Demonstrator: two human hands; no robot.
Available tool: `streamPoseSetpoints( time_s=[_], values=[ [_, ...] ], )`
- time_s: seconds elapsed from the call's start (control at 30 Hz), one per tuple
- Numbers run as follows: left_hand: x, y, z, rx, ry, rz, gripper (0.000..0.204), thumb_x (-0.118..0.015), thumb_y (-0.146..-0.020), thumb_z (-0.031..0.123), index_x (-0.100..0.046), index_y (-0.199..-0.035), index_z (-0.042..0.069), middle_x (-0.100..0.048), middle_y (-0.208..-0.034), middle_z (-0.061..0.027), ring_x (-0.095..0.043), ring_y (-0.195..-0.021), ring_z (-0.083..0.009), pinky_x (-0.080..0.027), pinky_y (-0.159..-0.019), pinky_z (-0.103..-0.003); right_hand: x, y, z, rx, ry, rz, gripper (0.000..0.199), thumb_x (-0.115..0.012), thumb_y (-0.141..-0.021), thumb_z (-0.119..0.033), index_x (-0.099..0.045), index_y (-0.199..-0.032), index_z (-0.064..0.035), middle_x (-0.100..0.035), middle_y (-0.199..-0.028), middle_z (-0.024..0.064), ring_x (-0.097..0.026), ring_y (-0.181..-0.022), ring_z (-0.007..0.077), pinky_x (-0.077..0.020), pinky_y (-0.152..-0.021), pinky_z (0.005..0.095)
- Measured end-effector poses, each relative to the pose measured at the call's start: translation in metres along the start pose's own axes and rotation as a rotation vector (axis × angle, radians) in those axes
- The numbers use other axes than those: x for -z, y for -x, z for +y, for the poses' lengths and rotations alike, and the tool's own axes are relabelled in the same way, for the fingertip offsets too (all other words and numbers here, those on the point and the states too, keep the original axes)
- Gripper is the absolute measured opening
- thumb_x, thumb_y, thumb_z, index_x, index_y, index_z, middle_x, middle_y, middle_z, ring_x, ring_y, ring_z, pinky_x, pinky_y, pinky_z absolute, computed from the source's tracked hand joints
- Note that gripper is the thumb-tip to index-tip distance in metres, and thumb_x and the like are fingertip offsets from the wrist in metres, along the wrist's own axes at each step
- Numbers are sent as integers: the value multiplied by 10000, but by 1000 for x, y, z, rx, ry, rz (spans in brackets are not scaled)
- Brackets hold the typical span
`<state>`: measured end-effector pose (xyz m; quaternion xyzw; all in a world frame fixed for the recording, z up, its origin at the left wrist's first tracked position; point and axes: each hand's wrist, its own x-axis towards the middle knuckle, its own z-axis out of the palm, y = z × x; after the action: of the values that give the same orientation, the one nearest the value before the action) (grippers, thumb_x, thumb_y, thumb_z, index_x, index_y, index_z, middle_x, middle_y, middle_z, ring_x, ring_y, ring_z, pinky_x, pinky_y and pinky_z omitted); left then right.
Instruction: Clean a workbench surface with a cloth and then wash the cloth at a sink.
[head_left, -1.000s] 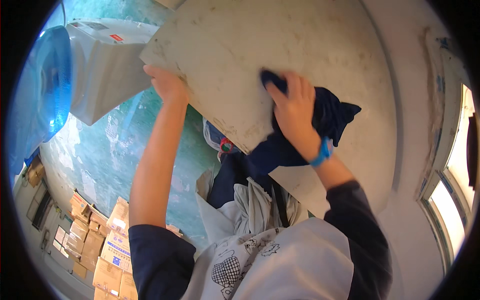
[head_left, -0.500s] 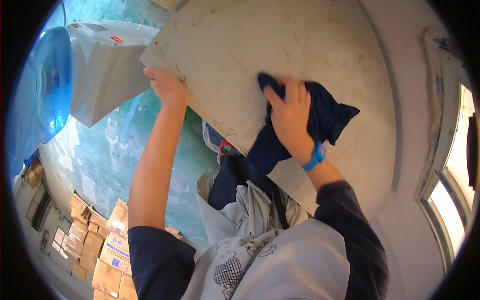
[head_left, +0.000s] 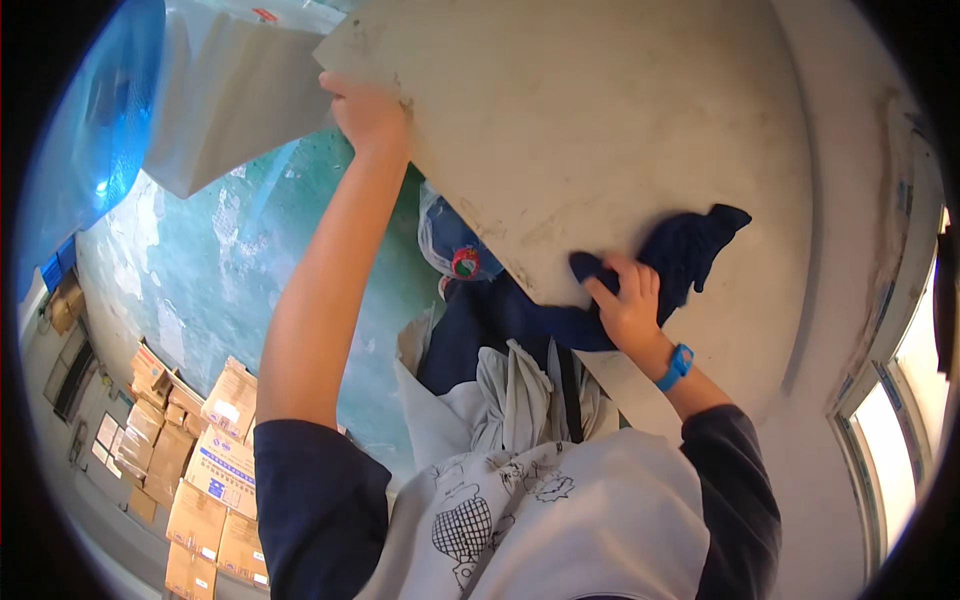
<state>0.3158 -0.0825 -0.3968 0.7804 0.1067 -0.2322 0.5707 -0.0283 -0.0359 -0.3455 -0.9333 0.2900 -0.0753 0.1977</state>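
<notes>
1. Pale board (head_left: 620,130), a large, flat, scuffed panel, fills the upper middle and right of the frame and is tilted, its lower edge running diagonally from the upper left down toward the centre right.
2. Left hand (head_left: 365,105) is in the upper middle-left, fingers closed around the board's left edge near its corner, the bare forearm stretching down to a dark sleeve.
3. Right hand (head_left: 628,305) sits right of centre, lying on a dark blue cloth (head_left: 690,250) and pressing it flat against the board's face; the fingers lie close together on the cloth rather than curled round it.
4. Cloth hangs partly off the board's lower edge, trailing down toward the person's body.
5. Blue wristband (head_left: 677,366) circles the right wrist, just below the hand.
6. White box (head_left: 225,95) stands in the upper left, beside a blue translucent container (head_left: 90,150) at the far left edge.
7. Cardboard boxes (head_left: 190,450) are stacked in the lower left, on a green floor (head_left: 230,270).
</notes>
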Motion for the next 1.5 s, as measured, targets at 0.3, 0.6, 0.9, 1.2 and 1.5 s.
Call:
streamPoseSetpoints(
  time_s=[0.3,0.6,0.9,1.2,1.5],
  values=[
    [0,-16,-15,52,-73,-12,798,-263,-953,589,-495,-1213,-129,-553,-1238,-261,-535,-1119,-379,-421,-944,-363,-12,-20,-22,-10,34,19,276,-632,-644,-78,-694,-895,-173,-552,-1100,87,-531,-963,275,-393,-805,417],
    [0,34,29,59,-242,-73,812,-248,-939,623,-509,-1230,-89,-580,-1237,-177,-536,-1132,-306,-424,-925,-318,-14,-34,-35,-59,23,61,277,-644,-650,-118,-689,-920,-161,-553,-1091,87,-526,-934,272,-391,-807,409],
    [0,7,10,123,-310,43,729,-221,-948,537,-415,-1365,-28,-484,-1386,-140,-476,-1242,-307,-351,-1032,-350,-22,-52,-45,-69,10,99,277,-622,-669,-103,-686,-931,-164,-549,-1096,82,-532,-947,255,-394,-806,394],
    [-3,12,11,99,-240,-141,817,-222,-936,620,-492,-1249,-84,-549,-1281,-196,-522,-1148,-341,-406,-963,-358,-21,-52,-51,-113,4,95,264,-618,-678,-102,-693,-926,-154,-549,-1096,86,-531,-937,264,-398,-807,386],
    [-4,27,23,120,-177,-20,772,-255,-939,611,-538,-1231,-44,-583,-1259,-118,-553,-1112,-275,-427,-912,-317,-26,-66,-58,-94,12,140,210,-650,-667,-116,-700,-870,-139,-559,-1040,83,-543,-898,256,-399,-774,378]
  ],
)
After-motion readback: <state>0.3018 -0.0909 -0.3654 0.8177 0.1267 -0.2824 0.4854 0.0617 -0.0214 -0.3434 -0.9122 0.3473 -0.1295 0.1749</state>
